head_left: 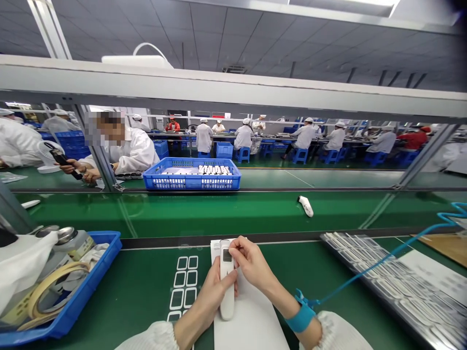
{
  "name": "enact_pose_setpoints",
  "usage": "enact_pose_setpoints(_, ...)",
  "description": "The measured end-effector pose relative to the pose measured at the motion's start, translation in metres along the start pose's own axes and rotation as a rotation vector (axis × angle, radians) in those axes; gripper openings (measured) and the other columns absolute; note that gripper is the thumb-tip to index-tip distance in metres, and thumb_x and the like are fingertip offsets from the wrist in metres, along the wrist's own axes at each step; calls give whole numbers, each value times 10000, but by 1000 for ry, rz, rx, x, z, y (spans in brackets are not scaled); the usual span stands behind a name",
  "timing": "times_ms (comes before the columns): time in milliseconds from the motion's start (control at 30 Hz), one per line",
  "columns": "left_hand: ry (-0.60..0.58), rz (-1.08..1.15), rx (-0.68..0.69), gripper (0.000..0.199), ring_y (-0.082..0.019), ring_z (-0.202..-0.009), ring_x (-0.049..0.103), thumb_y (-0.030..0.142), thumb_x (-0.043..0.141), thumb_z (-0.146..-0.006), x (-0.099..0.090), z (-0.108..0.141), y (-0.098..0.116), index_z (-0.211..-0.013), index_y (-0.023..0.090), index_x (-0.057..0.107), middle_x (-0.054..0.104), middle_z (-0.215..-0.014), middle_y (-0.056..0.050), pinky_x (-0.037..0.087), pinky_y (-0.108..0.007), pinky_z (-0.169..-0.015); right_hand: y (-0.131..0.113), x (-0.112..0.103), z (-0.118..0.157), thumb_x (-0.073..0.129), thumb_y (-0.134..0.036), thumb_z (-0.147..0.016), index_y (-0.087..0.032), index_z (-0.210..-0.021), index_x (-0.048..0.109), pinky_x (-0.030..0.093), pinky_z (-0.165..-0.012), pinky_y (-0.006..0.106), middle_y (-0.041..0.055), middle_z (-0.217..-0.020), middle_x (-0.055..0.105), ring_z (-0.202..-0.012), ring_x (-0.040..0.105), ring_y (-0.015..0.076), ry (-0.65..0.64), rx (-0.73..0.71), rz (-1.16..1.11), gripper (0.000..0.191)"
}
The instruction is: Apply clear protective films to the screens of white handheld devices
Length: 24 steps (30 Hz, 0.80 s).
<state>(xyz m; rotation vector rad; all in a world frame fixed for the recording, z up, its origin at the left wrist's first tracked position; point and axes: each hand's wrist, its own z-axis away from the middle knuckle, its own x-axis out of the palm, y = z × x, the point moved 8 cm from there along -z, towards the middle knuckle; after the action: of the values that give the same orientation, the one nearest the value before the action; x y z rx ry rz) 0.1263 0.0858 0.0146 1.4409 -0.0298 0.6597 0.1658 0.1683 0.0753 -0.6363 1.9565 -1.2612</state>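
A slim white handheld thermometer (226,291) with a small dark display near its top is upright over the sheets of white paper. My left hand (216,288) is wrapped round its body, thumb across the front. My right hand (251,260) pinches with thumb and forefinger at the display's right edge; whatever is between those fingertips is too small to make out. A blue wrist strap with a coiled cord (302,313) is on my right wrist. Left of the white paper (251,323), several white square-edged frames (177,298) lie in two columns on the green table.
At left, a blue tray (118,243) holds tape rolls and metal-capped bottles. A tray of clear-looking flat parts (394,287) lies right. On the green belt (219,209) rests another white device (305,206). Beyond stand a blue basket (191,182) and a co-worker (136,150).
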Motion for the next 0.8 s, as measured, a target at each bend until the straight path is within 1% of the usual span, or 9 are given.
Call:
enact_pose_setpoints(300, 6, 11, -16, 564, -92, -517, 424, 509, 721, -683, 0, 0, -3, -1067, 172, 482, 477, -589, 59, 354, -236, -537, 0, -1, 0, 501, -248, -834, -183, -735, 494, 388, -496, 224, -30, -601, 483, -513, 472, 104, 12, 17, -15, 118)
enact_pose_setpoints(433, 13, 21, -28, 564, -98, -520, 435, 514, 712, -690, -2, -1, -5, -1076, 174, 483, 482, -592, 56, 359, -239, -544, 0, -1, 0, 506, -262, -833, -185, -729, 492, 389, -485, 225, -32, -593, 480, -506, 476, 106, 15, 28, -31, 130)
enact_pose_setpoints(633, 34, 81, -66, 507, -87, -555, 458, 498, 690, -724, -4, 0, -7, -1065, 184, 483, 474, -693, 45, 369, -230, -538, 3, 2, 1, 494, -268, -850, -194, -749, 478, 394, -453, 223, -47, -547, 468, -462, 475, 105, -12, 44, -57, 127)
enact_pose_setpoints(733, 39, 102, -78, 479, -87, -573, 475, 519, 680, -727, -5, 1, -8, -1023, 191, 496, 478, -730, 37, 375, -229, -540, 3, 2, 1, 493, -275, -859, -197, -751, 476, 404, -455, 227, -47, -547, 470, -460, 480, 106, -15, 33, -42, 135)
enact_pose_setpoints(800, 50, 111, -85, 494, -93, -582, 488, 535, 678, -721, -6, 1, -9, -1025, 193, 495, 496, -746, 28, 386, -234, -544, 3, 2, 2, 494, -283, -864, -197, -753, 473, 409, -454, 230, -47, -550, 471, -459, 485, 109, -18, 30, -34, 142)
